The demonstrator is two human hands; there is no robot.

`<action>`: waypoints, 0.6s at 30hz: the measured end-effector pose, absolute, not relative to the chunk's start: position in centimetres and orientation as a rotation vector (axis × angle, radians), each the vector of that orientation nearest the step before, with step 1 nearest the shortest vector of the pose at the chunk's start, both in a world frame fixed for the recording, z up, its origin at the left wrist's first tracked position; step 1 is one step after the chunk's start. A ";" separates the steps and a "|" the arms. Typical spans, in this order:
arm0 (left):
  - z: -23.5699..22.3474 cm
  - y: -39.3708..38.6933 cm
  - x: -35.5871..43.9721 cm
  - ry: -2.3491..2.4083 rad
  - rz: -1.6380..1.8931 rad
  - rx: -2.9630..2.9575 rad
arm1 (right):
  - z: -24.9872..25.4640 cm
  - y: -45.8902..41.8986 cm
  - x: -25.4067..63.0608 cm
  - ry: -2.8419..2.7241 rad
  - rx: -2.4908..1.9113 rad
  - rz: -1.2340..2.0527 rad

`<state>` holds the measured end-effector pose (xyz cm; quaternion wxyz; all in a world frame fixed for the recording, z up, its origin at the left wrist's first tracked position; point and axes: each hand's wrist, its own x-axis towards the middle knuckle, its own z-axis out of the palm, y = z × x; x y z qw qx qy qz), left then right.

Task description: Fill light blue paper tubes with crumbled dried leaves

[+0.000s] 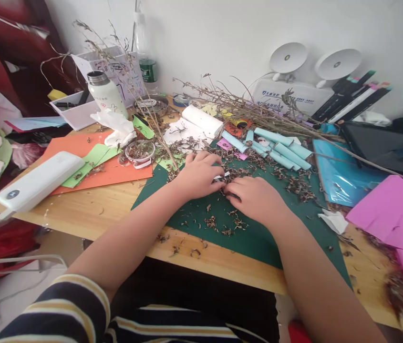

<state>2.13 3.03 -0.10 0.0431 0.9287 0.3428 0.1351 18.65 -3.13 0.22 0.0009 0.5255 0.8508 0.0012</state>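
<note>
Over the dark green mat [190, 228] my two hands work close together among crumbled dried leaves [299, 188]. My left hand [203, 174] has its fingers bent down over the leaves; whatever they close on is hidden beneath them. Just right of its thumb, a small white strip [222, 176] pokes out between the hands. My right hand [253, 197] is curled, thumb and fingertips drawn together beside that strip; what it pinches does not show clearly. Several pale blue paper rolls [287, 155] lie beyond my right hand.
Dry stalks [219, 95] stretch across the back toward the right. A white power bank [40, 181] rests at the left by orange paper [122, 169] and a clear round container [139, 152]. A white bottle [106, 93] stands behind. Pink paper [394, 214] and a blue packet [340, 176] are right.
</note>
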 end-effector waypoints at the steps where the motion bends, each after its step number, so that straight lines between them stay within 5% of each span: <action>1: -0.2 3.1 2.1 1.000 0.383 2.837 | 0.1 -3.1 18.6 2.688 1.640 -0.004; 18: 0.3 3.7 2.2 0.907 0.515 2.613 | 1.0 -3.4 19.9 2.992 2.011 -0.147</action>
